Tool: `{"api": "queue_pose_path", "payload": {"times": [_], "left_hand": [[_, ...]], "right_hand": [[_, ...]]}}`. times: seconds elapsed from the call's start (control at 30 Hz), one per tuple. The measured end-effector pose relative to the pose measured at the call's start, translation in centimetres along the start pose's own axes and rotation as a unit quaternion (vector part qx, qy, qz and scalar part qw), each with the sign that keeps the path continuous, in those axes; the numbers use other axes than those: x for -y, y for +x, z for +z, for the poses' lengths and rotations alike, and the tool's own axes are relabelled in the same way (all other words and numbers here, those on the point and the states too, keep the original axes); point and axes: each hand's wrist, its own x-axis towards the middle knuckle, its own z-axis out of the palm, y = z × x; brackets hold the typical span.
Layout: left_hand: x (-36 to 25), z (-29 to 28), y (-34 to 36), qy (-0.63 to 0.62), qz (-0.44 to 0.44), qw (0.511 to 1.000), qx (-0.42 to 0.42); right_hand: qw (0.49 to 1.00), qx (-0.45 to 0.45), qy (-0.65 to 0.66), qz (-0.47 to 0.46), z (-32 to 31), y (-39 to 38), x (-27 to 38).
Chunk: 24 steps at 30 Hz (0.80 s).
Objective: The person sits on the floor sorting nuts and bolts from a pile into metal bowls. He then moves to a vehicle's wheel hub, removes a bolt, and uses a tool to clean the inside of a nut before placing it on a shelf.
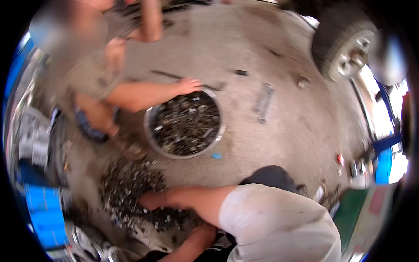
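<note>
My right hand (150, 201), its arm coming from a pale short sleeve, reaches left across me to a loose pile (126, 185) of small dark and shiny pieces on the floor. It touches the pile; its fingers are smeared by motion. Close to my body, beside dark clothing, is my left hand (204, 235), its fingers blurred and partly hidden. A round metal basin (150, 142) beyond the pile is heaped with similar small pieces (187, 124). Another person's hand (190, 85) rests at the basin's far rim.
The other person (87, 78) crouches at the far left, beside the basin. A wrench-like metal tool (264, 103) and a small black block (240, 72) lie on the concrete floor (288, 135). A wheel (345, 48) stands far right; a blue container (46, 214) is near left.
</note>
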Motion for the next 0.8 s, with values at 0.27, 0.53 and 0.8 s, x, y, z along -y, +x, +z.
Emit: {"api": "queue_pose_path", "payload": {"times": [0.27, 0.53, 0.8], "left_hand": [[-5.1, 2.1, -5.4, -0.063, -0.133, 0.989, 0.008], [-6.1, 2.5, -1.3, -0.158, -0.211, 0.963, 0.053], [-4.4, 3.8, -4.5, -0.152, -0.15, 0.976, 0.039]], "right_hand": [[0.996, 0.035, -0.032, -0.076, -0.6, -0.2, 5.7], [0.994, 0.095, -0.038, -0.023, -3.6, 0.6, 10.1], [0.978, -0.006, -0.147, -0.148, 0.2, 6.4, 12.6]]}}
